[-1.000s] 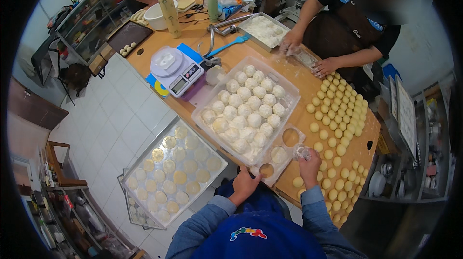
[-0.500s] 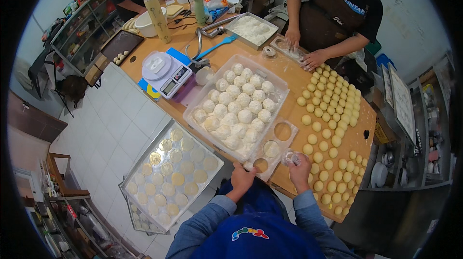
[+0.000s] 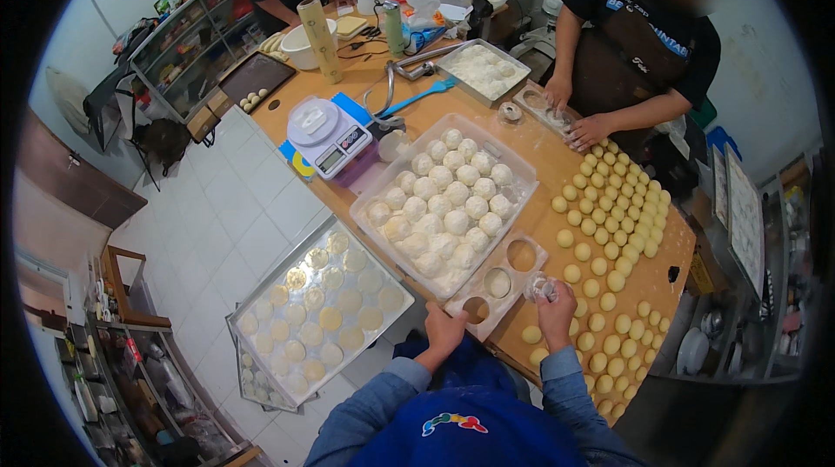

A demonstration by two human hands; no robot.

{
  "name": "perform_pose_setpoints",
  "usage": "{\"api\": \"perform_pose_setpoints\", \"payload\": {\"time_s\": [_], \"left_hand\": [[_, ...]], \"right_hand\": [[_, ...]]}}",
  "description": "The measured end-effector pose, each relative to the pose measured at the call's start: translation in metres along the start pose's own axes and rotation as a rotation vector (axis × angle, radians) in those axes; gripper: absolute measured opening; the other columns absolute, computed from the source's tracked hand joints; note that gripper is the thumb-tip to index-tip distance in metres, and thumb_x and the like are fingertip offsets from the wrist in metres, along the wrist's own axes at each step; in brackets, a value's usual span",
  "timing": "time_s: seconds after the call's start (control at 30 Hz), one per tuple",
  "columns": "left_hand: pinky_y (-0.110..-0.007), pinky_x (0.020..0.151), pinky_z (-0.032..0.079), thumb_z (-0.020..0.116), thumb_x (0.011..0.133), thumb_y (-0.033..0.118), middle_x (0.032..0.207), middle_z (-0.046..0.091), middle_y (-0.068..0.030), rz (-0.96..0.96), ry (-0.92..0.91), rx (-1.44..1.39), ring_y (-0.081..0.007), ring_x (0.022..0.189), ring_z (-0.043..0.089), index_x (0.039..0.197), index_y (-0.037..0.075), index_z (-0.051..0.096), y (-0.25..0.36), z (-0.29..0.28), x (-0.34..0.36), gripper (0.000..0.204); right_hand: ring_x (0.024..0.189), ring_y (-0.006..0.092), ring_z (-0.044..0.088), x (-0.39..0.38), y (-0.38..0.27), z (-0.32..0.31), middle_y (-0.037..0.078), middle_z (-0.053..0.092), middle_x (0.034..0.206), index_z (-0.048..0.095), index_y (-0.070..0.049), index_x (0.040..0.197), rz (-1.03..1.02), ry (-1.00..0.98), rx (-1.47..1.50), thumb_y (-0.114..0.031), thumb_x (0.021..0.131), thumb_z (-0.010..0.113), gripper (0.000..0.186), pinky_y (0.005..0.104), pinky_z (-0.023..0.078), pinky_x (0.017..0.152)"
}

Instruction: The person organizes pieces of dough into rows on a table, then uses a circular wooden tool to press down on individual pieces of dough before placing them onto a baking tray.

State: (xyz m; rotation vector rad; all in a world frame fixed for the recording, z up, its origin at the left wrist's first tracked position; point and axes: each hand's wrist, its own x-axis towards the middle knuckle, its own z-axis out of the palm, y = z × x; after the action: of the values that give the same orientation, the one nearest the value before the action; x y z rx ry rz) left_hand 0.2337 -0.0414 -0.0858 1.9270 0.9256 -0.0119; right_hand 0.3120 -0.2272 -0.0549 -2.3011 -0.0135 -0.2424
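Note:
A pale board with a row of round holes [image 3: 517, 291] lies at the table's near edge. My left hand [image 3: 444, 330] is closed on the board's near-left end, its fingers partly hidden. My right hand [image 3: 557, 312] grips a clear round press [image 3: 540, 288], just right of the board's middle hole. Pale dough seems to fill that hole. Beyond the board stands a translucent tub [image 3: 519, 173] of flour-dusted dough balls [image 3: 456, 222]. Many smooth yellow dough balls [image 3: 616, 280] sit on the table to the right of my right hand.
A metal tray of flat dough rounds [image 3: 349, 299] stands low at left. A kitchen scale [image 3: 331, 141], a blue brush [image 3: 422, 96] and a flour tray [image 3: 524, 69] lie farther back. At the far right a co-worker's hands [image 3: 589, 131] work at another holed board; another person stands far left.
The whole view has shifted, so the table appears farther right and lower. My right hand with the press has moved slightly away from me along the board. My left hand stays at the board's end.

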Motion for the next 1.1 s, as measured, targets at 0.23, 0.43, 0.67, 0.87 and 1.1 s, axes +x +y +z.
{"api": "perform_pose_setpoints", "payload": {"time_s": [0.23, 0.43, 0.67, 0.87, 1.1], "left_hand": [[-0.029, 0.049, 0.042, 0.053, 0.074, 0.013, 0.062, 0.047, -0.0052, -0.359, -0.339, -1.175, -0.0169, 0.050, 0.046, 0.082, 0.001, 0.043, -0.019, 0.028, -0.001, 0.017], [-0.027, 0.043, 0.038, 0.048, 0.084, 0.032, 0.054, 0.039, -0.0013, -0.414, -0.163, -1.275, -0.0101, 0.045, 0.038, 0.083, 0.007, 0.045, -0.011, 0.034, 0.001, 0.026], [-0.029, 0.045, 0.040, 0.045, 0.085, 0.037, 0.050, 0.032, 0.0015, -0.446, -0.188, -1.138, -0.0082, 0.040, 0.032, 0.078, 0.010, 0.040, 0.017, 0.000, -0.025, 0.029], [-0.031, 0.047, 0.042, 0.043, 0.085, 0.042, 0.046, 0.029, 0.0028, -0.354, -0.174, -1.085, -0.0073, 0.038, 0.029, 0.080, 0.009, 0.042, -0.030, -0.062, -0.040, 0.033], [-0.026, 0.048, 0.039, 0.037, 0.085, 0.048, 0.045, 0.025, 0.0050, -0.441, 0.084, -1.499, -0.0059, 0.036, 0.024, 0.072, 0.012, 0.042, -0.078, -0.146, -0.074, 0.039]], "right_hand": [[0.073, 0.0265, 0.055, 0.003, 0.003, -0.010, 0.016, 0.056, 0.082, 0.057, 0.003, 0.088, -0.044, 0.016, -0.005, -0.001, 0.061, 0.061, 0.028, 0.0322, 0.044, 0.066], [0.080, 0.0304, 0.052, 0.010, -0.015, -0.006, 0.018, 0.054, 0.085, 0.056, 0.002, 0.091, -0.011, -0.040, 0.114, -0.003, 0.063, 0.061, 0.030, 0.0361, 0.042, 0.069], [0.078, 0.0284, 0.052, 0.023, -0.015, -0.023, 0.015, 0.053, 0.085, 0.055, 0.003, 0.091, -0.043, 0.153, 0.210, -0.004, 0.065, 0.061, 0.028, 0.0350, 0.042, 0.069], [0.081, 0.0301, 0.051, 0.035, -0.010, -0.017, 0.016, 0.052, 0.086, 0.055, 0.003, 0.088, -0.063, 0.217, 0.144, -0.003, 0.064, 0.061, 0.026, 0.0350, 0.042, 0.071], [0.084, 0.0357, 0.048, 0.044, 0.005, 0.036, 0.020, 0.049, 0.090, 0.051, 0.002, 0.092, -0.191, -0.131, -0.099, -0.003, 0.065, 0.057, 0.028, 0.0406, 0.040, 0.072]]}}
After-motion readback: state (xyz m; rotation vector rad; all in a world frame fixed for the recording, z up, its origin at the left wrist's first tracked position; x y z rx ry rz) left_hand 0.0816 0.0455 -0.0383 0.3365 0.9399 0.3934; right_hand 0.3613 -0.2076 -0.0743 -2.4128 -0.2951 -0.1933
